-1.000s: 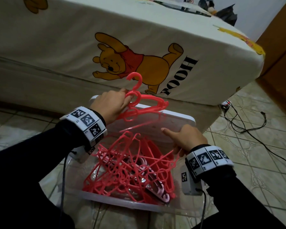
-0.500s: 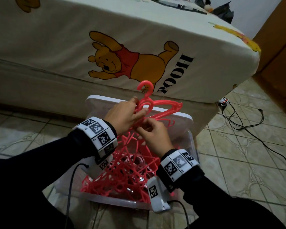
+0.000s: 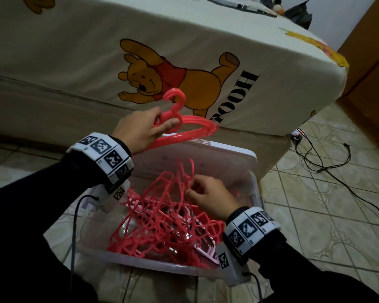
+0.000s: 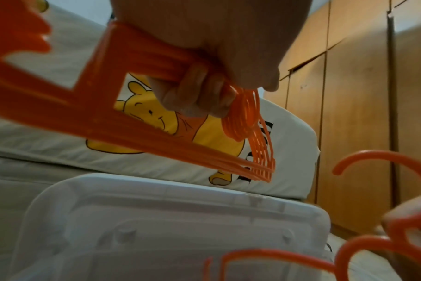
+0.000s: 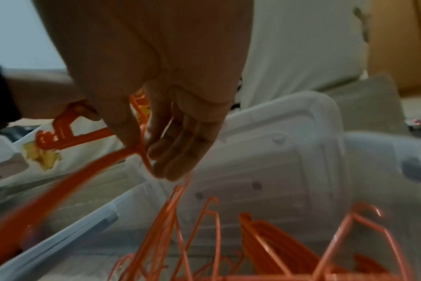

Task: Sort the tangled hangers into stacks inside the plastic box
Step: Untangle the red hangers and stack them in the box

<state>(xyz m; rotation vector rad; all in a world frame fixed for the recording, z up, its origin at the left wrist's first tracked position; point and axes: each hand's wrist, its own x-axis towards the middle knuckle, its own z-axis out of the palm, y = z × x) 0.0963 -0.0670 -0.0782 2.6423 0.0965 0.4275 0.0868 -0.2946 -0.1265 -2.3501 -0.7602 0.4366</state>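
My left hand [image 3: 144, 127] grips a neat stack of several coral-red hangers [image 3: 190, 125] by the neck, held up above the box lid; the left wrist view shows the fingers curled round the stack [image 4: 156, 133]. A tangled pile of red hangers [image 3: 158, 219] fills the clear plastic box [image 3: 140, 262]. My right hand [image 3: 206, 193] is down in the pile, pinching one hanger [image 3: 189, 171] that sticks up. In the right wrist view thumb and fingers [image 5: 176, 152] close on that thin hanger [image 5: 142, 152].
The box's white lid [image 3: 228, 158] leans against the bed [image 3: 74, 51] behind the box. A pink hanger stack [image 3: 206, 250] lies at the box's near right. Black cables [image 3: 328, 162] trail over the tiled floor at right. A wooden wardrobe [image 3: 372, 68] stands far right.
My right hand let go of the held stack and dropped into the box onto a hanger in the pile. My left hand stayed raised, holding the stack.
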